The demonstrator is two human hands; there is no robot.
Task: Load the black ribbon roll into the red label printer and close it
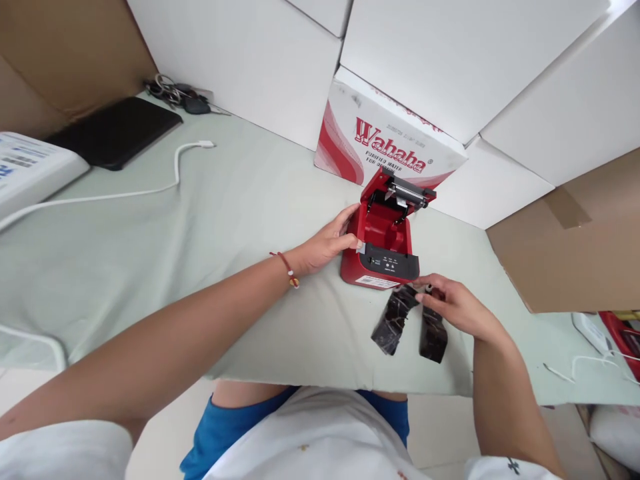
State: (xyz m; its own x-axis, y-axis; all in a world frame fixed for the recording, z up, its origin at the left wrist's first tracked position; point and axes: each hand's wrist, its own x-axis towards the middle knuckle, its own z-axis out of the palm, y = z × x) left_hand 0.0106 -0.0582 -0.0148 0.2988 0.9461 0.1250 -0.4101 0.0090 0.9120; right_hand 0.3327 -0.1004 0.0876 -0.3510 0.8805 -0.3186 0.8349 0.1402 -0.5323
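A red receipt printer [355, 267] sits on the cloth-covered table with its lid [400, 190] raised and its paper bay [383, 230] exposed. My left hand [333, 240] grips the printer's left side, the thumb lying by the grey latch at the front corner. Just off the front right corner, my right hand [455, 303] has its fingers closed on the upper end of a dark glossy strip [433, 333] with light streaks. A second dark length [393, 323] hangs or lies left of it; whether the two join is hidden near the fingers.
Behind the printer a Wahaha water box [390, 140] leans by white panels. Keys [187, 97], a black tablet-like slab [123, 130] and a white cable [150, 192] lie at the left. A cardboard box [575, 233] and another white cable [575, 370] are at the right.
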